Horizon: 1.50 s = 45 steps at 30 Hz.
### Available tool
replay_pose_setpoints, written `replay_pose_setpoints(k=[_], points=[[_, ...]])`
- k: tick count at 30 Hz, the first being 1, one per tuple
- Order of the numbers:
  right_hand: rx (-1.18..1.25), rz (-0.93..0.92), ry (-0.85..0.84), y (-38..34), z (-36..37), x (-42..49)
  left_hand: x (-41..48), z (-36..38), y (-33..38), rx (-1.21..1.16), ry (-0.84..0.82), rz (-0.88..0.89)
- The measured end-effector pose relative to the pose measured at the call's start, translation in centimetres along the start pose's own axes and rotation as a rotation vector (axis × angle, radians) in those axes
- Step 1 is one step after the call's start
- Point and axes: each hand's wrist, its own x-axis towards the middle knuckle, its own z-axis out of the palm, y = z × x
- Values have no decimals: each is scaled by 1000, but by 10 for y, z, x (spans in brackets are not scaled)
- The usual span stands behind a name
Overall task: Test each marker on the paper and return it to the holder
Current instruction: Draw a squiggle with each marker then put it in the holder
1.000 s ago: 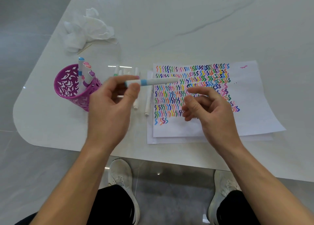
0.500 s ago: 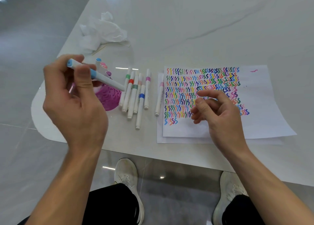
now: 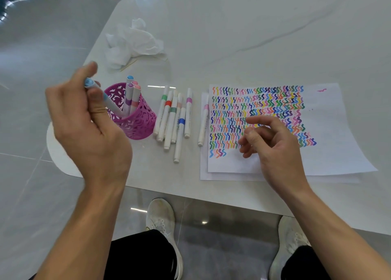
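- The left grip (image 3: 84, 127) is grasping a light-blue marker (image 3: 112, 105), with the thumb and curled fingers pinching its upper barrel just under the blue cap.
- That marker is slanting down to the right, its capped end pointing up and to the left and its lower end dipping inside the mouth of the purple holder (image 3: 137, 121).
- The holder is standing upright on the bench (image 3: 254, 36) near the left edge, just right of the left grip, and its cut-out wall is showing the bench through it.
- Four capped markers (image 3: 132, 95) are standing inside the holder, their blue, pink and purple ends poking above the rim.
- Six loose markers (image 3: 171, 118) are lying side by side between the holder and the paper (image 3: 330, 131), their bands showing green, red, grey-green, peach, blue and purple.
- A pink-banded marker (image 3: 204, 125) is lying apart from them, along the left edge of the paper stack.
- The paper is lying flat on a second sheet (image 3: 204, 174), and rows of coloured squiggles are filling its upper left part.
- The right grip (image 3: 275, 148) is released: it is hanging over the squiggles with fingers loosely curled, holding nothing; whether it is touching the sheet I cannot tell.
- A crumpled white tissue (image 3: 131, 42) is sitting at the far left of the bench, with a thin wooden stick (image 3: 128, 65) lying just beside it.
- Two white shoes (image 3: 160, 218) are showing below the near edge of the bench.
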Motion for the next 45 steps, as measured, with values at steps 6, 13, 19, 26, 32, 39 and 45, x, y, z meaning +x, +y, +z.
replay_pose_setpoints(k=[6, 13, 19, 26, 32, 39, 45], points=[[-2, 7, 0, 1, 0, 0, -10, 6, 1, 160, -222, -11], [10, 11, 0, 3, -1, 1, -12, 14, -2, 185, -284, -63], [17, 13, 2, 3, -1, 1, -13, 14, 1, 235, -301, -59], [25, 9, 6, 2, -3, 1, -20, 15, 15, 248, -250, 71], [28, 6, 4, 2, -4, 0, -41, 23, 29, 196, -360, 213], [41, 11, 3, 3, -5, 1, -66, 32, 27, 458, -744, 38], [22, 3, -1, 4, -6, 1, -70, 34, 26, 584, -767, -22]])
